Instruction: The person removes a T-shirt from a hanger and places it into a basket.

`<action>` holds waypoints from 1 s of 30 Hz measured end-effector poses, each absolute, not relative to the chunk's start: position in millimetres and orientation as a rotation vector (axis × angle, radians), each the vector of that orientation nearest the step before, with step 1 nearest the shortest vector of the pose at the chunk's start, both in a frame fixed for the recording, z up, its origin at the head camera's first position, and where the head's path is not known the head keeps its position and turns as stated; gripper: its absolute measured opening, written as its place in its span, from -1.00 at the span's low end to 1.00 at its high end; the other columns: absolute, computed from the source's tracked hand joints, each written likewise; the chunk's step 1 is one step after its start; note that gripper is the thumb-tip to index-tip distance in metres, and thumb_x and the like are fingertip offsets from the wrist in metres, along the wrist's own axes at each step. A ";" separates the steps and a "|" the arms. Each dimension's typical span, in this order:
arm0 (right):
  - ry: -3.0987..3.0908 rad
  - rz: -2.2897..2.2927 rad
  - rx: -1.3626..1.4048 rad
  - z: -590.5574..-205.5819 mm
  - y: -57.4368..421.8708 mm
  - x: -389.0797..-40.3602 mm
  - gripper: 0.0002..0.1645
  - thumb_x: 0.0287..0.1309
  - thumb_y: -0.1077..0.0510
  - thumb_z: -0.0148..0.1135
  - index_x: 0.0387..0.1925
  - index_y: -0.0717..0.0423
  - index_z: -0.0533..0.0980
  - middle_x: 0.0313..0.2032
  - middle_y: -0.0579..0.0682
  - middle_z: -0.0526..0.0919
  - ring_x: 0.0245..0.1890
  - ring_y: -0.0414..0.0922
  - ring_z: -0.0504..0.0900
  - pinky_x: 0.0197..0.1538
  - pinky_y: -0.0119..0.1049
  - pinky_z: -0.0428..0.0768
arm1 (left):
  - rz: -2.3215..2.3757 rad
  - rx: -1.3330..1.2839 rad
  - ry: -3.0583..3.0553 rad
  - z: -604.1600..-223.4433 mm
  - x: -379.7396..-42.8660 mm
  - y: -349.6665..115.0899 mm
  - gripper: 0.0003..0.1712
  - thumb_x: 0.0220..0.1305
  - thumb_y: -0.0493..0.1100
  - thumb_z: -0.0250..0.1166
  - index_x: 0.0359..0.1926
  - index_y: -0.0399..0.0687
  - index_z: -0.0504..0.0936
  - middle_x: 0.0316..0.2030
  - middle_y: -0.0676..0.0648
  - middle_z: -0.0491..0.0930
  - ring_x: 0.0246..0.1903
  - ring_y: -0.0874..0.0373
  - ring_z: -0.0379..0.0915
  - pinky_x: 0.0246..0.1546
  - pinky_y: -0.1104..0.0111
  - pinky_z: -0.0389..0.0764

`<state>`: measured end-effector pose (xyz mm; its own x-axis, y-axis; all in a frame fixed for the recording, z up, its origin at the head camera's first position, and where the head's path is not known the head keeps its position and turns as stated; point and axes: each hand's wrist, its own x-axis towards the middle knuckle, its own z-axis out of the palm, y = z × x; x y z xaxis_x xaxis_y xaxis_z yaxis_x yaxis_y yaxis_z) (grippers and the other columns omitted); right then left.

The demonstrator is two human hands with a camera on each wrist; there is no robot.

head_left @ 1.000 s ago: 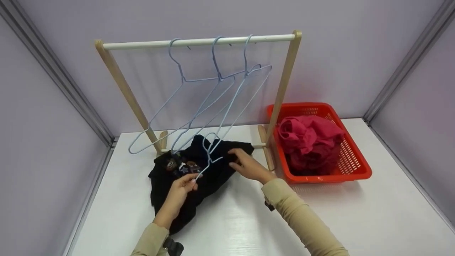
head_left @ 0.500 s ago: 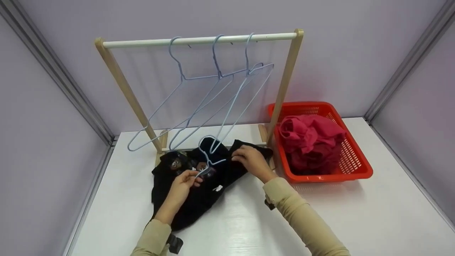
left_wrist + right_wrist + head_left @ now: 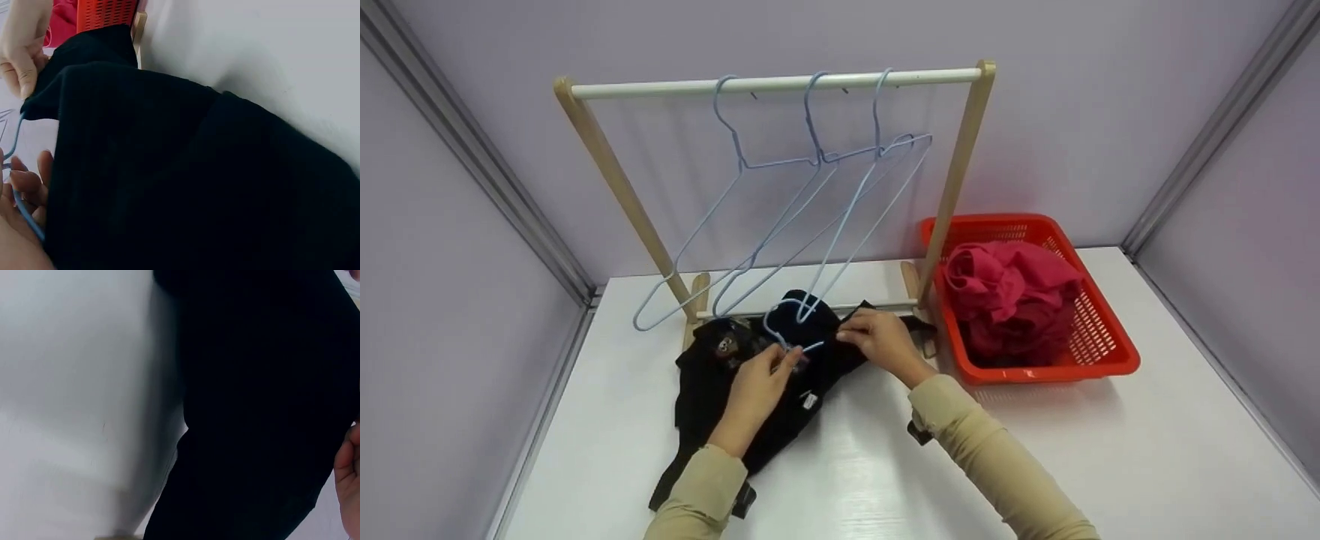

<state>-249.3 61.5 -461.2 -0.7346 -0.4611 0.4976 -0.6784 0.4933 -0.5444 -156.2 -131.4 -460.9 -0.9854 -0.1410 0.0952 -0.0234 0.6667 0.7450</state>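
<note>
A black shirt [image 3: 776, 427] with printed figures and a white label [image 3: 809, 401] lies spread below the rack. My left hand [image 3: 754, 390] pinches a light blue wire hanger [image 3: 766, 322] just below its hook, and most of the hanger's body is hidden by the shirt. In the left wrist view, blue wire [image 3: 25, 214] passes between the left fingers beside the dark cloth [image 3: 169, 169]. My right hand [image 3: 881, 341] pinches the shirt's edge, right by the hanger's right arm. The right wrist view has dark cloth [image 3: 253, 405] across it, with the right hand [image 3: 349, 484] at its edge.
Behind the shirt stands a wooden rack [image 3: 619, 172] with a white rail [image 3: 660, 90]. Three blue hangers [image 3: 859, 199] hang from it, their lower ends reaching close to the hands. A red basket [image 3: 1110, 352] with pink and dark red clothes [image 3: 1012, 281] stands at the right.
The left hand has shifted up toward the hanger's neck, and the hook has moved slightly left. The shirt's right part has spread rightward, and its white label has come into view.
</note>
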 end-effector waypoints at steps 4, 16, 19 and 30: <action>-2.501 1.359 0.778 -453.3 61.1 -250.9 -0.87 0.04 0.21 0.34 -0.43 0.23 0.69 -0.48 0.08 0.66 -0.49 -0.22 0.49 -0.35 -0.42 0.48 | -1.126 0.097 -2.725 -461.5 -154.8 -130.7 -0.51 0.41 0.13 -0.01 -0.29 -0.21 0.57 -0.43 -0.16 0.57 -0.35 -0.02 0.51 -0.24 0.13 0.53; -2.289 1.755 0.359 -443.5 78.3 -268.2 -0.83 0.19 0.27 0.21 -0.39 0.35 0.61 -0.40 0.25 0.69 -0.43 -0.02 0.69 -0.27 -0.26 0.68 | -0.987 0.128 -2.713 -461.6 -149.8 -143.8 -0.60 0.44 -0.01 -0.01 -0.35 -0.21 0.57 -0.24 -0.13 0.46 -0.30 -0.07 0.48 -0.21 0.02 0.52; -2.261 1.724 0.305 -446.4 84.3 -272.5 -0.84 0.17 0.28 0.22 -0.41 0.36 0.61 -0.42 0.25 0.68 -0.44 -0.02 0.69 -0.27 -0.28 0.68 | -1.019 0.136 -2.771 -460.8 -148.5 -149.2 -0.56 0.45 0.00 -0.05 -0.30 -0.24 0.59 -0.13 -0.15 0.45 -0.26 -0.09 0.48 -0.17 0.01 0.52; -2.305 1.566 0.260 -460.8 99.2 -280.1 -0.83 0.16 0.27 0.23 -0.44 0.35 0.58 -0.44 0.25 0.68 -0.42 0.07 0.69 -0.28 -0.23 0.67 | -1.069 0.143 -2.773 -457.9 -141.4 -165.2 -0.64 0.46 -0.04 -0.06 -0.27 -0.20 0.53 -0.24 -0.18 0.59 -0.21 -0.09 0.51 -0.09 0.05 0.52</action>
<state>-280.1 99.2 -460.8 -0.9249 0.0395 0.3781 -0.3370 0.3751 -0.8636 -141.4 -165.2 -457.9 -0.9816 -0.1487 0.1199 -0.0298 0.7392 0.6728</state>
